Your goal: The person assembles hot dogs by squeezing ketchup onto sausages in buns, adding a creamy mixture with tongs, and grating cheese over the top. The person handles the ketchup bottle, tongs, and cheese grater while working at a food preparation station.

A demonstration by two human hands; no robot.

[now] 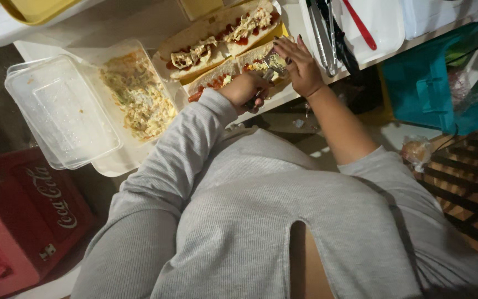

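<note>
Two long split bread rolls lie open on a yellow tray (281, 29). The far roll (217, 39) and the near roll (222, 75) both carry red sauce and pale shredded filling. My left hand (246, 88), in a grey sleeve, is shut on a metal utensil (268, 71) whose end rests on the near roll. My right hand (301, 66), its sleeve pushed up, lies with fingers spread on the right end of that roll. My grey top fills the lower half of the view.
A shallow white container (106, 160) of shredded creamy salad (139, 94) sits left of the rolls, its clear lid (62, 111) beside it. Metal tongs (322, 33) and a red-handled tool (359, 25) lie in a white tray at top right. There is a red cooler (23, 216) at lower left, a teal bin (432, 83) at right.
</note>
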